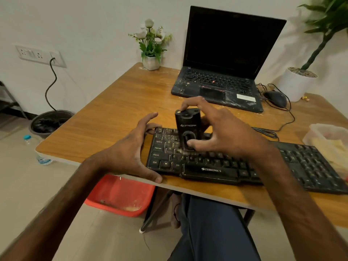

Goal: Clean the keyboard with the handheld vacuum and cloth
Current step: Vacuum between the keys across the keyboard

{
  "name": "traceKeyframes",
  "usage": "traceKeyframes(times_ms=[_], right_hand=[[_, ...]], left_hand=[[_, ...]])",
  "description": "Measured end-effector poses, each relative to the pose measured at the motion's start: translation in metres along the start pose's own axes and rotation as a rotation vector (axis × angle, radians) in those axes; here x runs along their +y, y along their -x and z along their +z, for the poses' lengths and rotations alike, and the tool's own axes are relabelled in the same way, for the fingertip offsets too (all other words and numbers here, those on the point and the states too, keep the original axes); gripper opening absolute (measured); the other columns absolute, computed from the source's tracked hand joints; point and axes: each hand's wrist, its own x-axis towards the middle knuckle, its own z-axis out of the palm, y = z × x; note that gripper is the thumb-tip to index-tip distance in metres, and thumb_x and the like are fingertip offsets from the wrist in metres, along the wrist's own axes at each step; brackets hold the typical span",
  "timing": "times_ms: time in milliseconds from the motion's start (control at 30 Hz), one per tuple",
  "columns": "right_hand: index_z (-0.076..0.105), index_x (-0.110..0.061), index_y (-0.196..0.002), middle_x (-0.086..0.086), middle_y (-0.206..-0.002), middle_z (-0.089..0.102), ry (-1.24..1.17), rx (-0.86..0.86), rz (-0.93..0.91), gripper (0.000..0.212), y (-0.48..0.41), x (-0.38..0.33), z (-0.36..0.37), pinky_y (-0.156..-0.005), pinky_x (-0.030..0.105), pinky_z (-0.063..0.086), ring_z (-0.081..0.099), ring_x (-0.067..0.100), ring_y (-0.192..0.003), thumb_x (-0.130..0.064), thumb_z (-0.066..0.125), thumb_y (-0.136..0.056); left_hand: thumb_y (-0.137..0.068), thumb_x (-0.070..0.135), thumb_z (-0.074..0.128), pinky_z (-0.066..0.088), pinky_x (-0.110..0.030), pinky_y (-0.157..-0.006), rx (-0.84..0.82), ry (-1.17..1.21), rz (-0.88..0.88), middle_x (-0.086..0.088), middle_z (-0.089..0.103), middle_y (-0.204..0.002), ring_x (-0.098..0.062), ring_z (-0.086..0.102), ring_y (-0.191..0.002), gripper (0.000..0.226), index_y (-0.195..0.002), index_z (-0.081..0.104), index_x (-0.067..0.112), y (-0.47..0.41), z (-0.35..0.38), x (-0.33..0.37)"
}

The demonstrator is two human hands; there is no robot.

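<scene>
My left hand (130,151) spread wide, fingers straight, bracing keyboard (211,170) end at bench (113,110) edge; right hand (222,132) grips upright handheld vacuum (186,127) on keys.

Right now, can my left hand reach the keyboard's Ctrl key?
Probably yes: the left hand rests at the left end of the keyboard, beside the Ctrl key; the right hand holds the handheld vacuum farther up.

Open black laptop (226,53), flower vase (151,63), wired mouse (275,97), white plant pot (295,85), red tub (120,196) under wooden table (116,110)
</scene>
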Motion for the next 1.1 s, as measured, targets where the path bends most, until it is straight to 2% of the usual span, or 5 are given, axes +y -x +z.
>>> traceKeyframes(times_ms=[267,433,667,933,1100], right_hand=[[0.029,-0.038,-0.139,-0.003,-0.109,0.067,0.083,0.159,-0.193,0.07,-0.007,-0.01,0.048,-0.059,0.027,0.06,0.068,0.012,-0.078,-0.03,0.073,-0.086],[0.028,-0.036,-0.138,0.005,-0.112,0.069,0.113,0.355,-0.049,0.073,-0.002,0.011,0.034,-0.055,0.02,0.058,0.069,0.012,-0.075,-0.03,0.077,-0.084],[0.025,-0.041,-0.137,0.0,-0.112,0.067,0.056,0.238,-0.137,0.069,0.0,-0.018,0.056,-0.059,0.028,0.06,0.069,0.013,-0.079,-0.031,0.072,-0.088],[0.024,-0.041,-0.137,0.001,-0.112,0.069,0.208,0.295,0.073,0.078,0.023,0.004,0.02,-0.049,0.013,0.052,0.06,0.003,-0.067,-0.031,0.078,-0.082],[0.024,-0.038,-0.137,0.002,-0.107,0.069,0.109,0.34,-0.071,0.07,0.002,-0.018,0.059,-0.058,0.025,0.059,0.068,0.012,-0.076,-0.028,0.072,-0.087]], left_hand=[[-0.048,0.051,0.098,0.048,-0.042,-0.108,0.022,-0.016,0.02,0.018,0.038,-0.146,-0.004,0.044,-0.135,0.14,-0.153,0.004,0.047,-0.001,0.005,0.005],[-0.043,0.067,0.093,0.033,-0.042,-0.12,0.044,-0.086,0.002,0.02,0.028,-0.153,-0.001,0.031,-0.143,0.146,-0.151,-0.005,0.054,0.0,0.005,0.004],[-0.049,0.059,0.096,0.047,-0.044,-0.108,0.053,-0.092,0.009,0.014,0.038,-0.146,-0.009,0.043,-0.136,0.139,-0.153,0.005,0.045,-0.002,0.006,0.006],[-0.042,0.072,0.089,0.031,-0.043,-0.121,0.052,-0.156,-0.032,0.016,0.026,-0.155,-0.003,0.028,-0.144,0.147,-0.152,-0.007,0.053,0.0,0.006,0.006],[-0.045,0.071,0.091,0.039,-0.047,-0.115,0.056,-0.154,-0.024,0.013,0.03,-0.152,-0.008,0.034,-0.142,0.143,-0.153,-0.002,0.05,0.0,0.007,0.009]])
